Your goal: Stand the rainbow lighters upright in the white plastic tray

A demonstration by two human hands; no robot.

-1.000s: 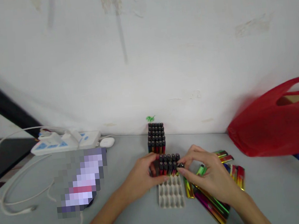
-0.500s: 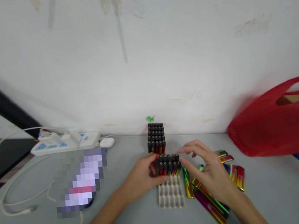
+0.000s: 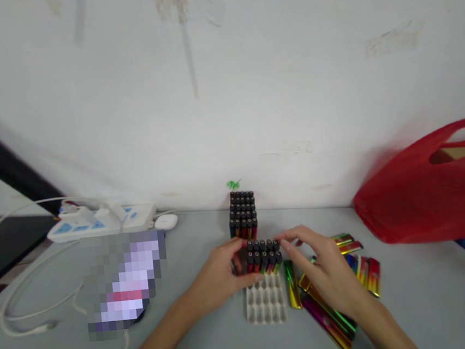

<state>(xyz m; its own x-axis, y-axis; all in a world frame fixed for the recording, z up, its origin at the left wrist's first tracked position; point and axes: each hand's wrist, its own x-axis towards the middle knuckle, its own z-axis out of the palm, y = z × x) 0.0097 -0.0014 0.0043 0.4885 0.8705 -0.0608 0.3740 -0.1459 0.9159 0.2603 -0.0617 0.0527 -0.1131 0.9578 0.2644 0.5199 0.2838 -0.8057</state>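
Note:
Two rows of slim, black-topped lighters (image 3: 264, 258) with shiny coloured bodies stand upright in the back of a pale, many-celled tray (image 3: 266, 305). Bare cells show in its front rows. My left hand (image 3: 221, 269) curves round the left end of these rows, its index finger behind and its thumb along the front. At the right back corner, the thumb and index finger of my right hand (image 3: 321, 264) close on the end lighter (image 3: 276, 244). Loose metallic lighters (image 3: 327, 322) in gold, green and purple lie under and beside the right hand.
Behind the tray a full block of upright lighters (image 3: 242, 212) stands near the wall. To the left are a power strip (image 3: 105, 222), a white case (image 3: 166, 221), cables and a blurred-out phone (image 3: 131, 283). A red bag (image 3: 432, 193) sits at the right.
My right hand's fingers have drawn together and come in against the right end of the lighter rows. The left hand and the tray have stayed put.

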